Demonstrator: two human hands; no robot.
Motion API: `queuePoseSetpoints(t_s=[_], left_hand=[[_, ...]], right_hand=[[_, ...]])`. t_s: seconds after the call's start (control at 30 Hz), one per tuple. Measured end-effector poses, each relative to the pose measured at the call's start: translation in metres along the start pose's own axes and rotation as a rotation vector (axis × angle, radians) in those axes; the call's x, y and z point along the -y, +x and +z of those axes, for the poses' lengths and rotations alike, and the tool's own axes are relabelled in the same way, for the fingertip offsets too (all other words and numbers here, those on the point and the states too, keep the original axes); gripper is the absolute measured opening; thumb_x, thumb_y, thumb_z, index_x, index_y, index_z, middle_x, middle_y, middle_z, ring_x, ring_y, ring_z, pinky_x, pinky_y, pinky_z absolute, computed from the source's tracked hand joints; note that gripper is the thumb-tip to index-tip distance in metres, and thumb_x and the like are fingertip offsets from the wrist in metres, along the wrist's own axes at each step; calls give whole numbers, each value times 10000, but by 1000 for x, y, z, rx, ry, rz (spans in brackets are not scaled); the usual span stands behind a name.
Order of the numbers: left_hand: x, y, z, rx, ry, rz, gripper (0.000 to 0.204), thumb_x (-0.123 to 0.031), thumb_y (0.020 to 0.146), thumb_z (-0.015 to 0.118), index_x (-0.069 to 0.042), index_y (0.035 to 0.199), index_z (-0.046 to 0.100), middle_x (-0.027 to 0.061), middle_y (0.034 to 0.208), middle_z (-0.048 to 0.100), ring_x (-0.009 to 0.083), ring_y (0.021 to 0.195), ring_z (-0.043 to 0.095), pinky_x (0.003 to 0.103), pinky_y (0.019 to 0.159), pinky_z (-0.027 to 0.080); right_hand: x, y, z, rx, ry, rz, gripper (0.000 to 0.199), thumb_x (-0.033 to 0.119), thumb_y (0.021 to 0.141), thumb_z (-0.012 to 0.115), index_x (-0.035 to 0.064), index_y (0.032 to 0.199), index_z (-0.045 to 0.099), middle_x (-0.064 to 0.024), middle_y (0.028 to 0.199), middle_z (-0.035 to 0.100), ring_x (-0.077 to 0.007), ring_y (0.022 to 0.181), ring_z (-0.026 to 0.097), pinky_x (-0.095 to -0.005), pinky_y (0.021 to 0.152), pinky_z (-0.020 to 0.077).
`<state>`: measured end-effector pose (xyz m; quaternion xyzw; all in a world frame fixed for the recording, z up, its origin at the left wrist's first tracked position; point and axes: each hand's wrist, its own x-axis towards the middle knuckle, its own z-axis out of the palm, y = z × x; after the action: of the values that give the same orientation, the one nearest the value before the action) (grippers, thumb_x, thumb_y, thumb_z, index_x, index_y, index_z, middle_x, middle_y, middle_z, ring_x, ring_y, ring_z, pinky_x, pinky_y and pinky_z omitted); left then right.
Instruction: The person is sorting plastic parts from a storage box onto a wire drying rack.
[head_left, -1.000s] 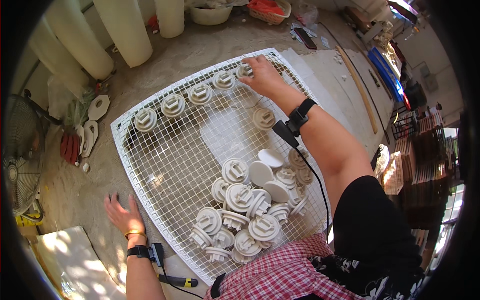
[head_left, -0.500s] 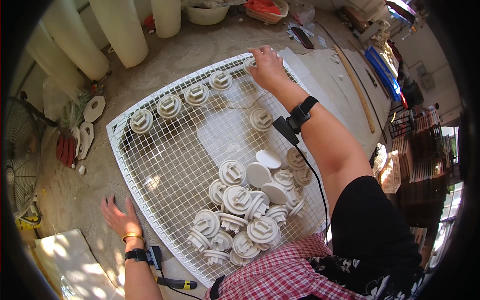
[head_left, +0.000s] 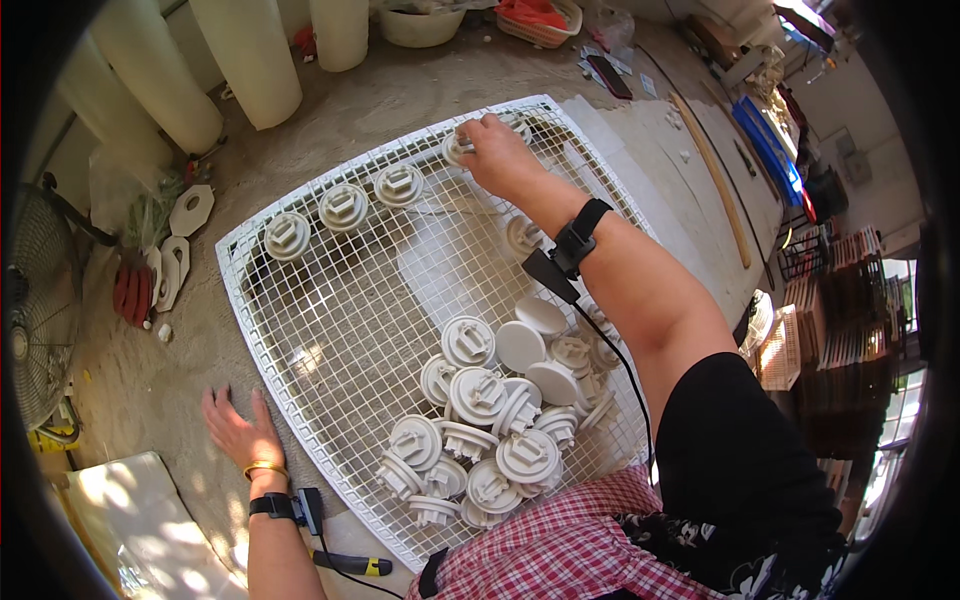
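Observation:
A white wire mesh tray [head_left: 330, 330] lies on a dusty concrete floor. Along its far edge stand round white ceramic caps [head_left: 343, 206] in a row. My right hand [head_left: 497, 152] reaches to the far edge and rests on one such cap [head_left: 458, 147] at the end of the row; the fingers curl over it. Another single cap [head_left: 522, 236] lies under my forearm. A heap of several white caps [head_left: 490, 410] sits at the tray's near side. My left hand [head_left: 240, 432] lies flat on the floor beside the tray's near left corner, fingers spread, holding nothing.
Tall white cylinders [head_left: 245, 55] stand at the back. A fan [head_left: 35, 300] is at the left edge, with flat white octagonal pieces [head_left: 188, 210] near it. A yellow-handled tool [head_left: 350, 564] lies by my left wrist. A long wooden stick [head_left: 712, 175] lies at the right.
My right hand has moved left along the tray's far edge, down to a cap at the end of the row. The left hand stays flat on the floor.

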<state>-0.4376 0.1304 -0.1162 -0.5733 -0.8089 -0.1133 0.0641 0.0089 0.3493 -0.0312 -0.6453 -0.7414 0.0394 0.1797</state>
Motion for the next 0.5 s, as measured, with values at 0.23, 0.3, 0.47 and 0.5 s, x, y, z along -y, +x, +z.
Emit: queuePoseSetpoints(t_s=[0.23, 0.3, 0.47, 0.5], left_hand=[[1, -1, 4, -32, -11, 20, 504, -387, 901, 616, -90, 1286, 485, 124, 1432, 400, 320, 1360, 344, 493, 1096, 288], [2, -1, 3, -22, -1, 12, 502, -388, 901, 616, -90, 1284, 486, 124, 1432, 400, 320, 1361, 343, 492, 1099, 286], [2, 0, 6, -35, 20, 17, 504, -391, 895, 621, -89, 1277, 487, 125, 1430, 402, 322, 1358, 346, 489, 1099, 286], [2, -1, 6, -36, 7, 18, 508, -391, 893, 623, -88, 1277, 486, 126, 1430, 401, 322, 1357, 347, 491, 1098, 285]], right_hand=[[25, -1, -12, -86, -227, -28, 390, 186, 830, 690, 90, 1198, 602, -161, 1130, 577, -344, 1076, 570, -446, 923, 465], [46, -3, -14, -71, 70, -245, 383, 215, 799, 718, 111, 1157, 630, -167, 1094, 582, -346, 1074, 569, -466, 915, 457], [74, -4, 9, 184, 97, -266, 421, 227, 777, 739, 108, 1167, 630, -172, 1113, 573, -357, 1069, 565, -459, 919, 463], [70, 0, 12, 171, 93, -313, 422, 226, 779, 739, 113, 1171, 628, -169, 1114, 572, -357, 1068, 565, -460, 915, 465]])
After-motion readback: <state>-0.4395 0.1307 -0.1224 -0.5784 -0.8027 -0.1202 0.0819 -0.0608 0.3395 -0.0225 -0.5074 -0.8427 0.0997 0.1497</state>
